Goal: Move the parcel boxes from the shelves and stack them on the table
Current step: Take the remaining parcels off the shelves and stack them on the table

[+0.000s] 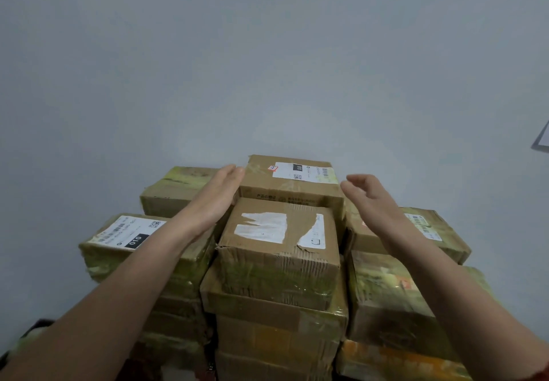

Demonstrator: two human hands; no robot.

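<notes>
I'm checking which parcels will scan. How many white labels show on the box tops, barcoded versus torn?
Barcoded labels: 3
Torn label: 1
Total: 4

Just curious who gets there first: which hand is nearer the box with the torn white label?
Left. The left hand sits flat at the left edge of the torn-label box; the right hand hovers off its right side, with a gap.
</notes>
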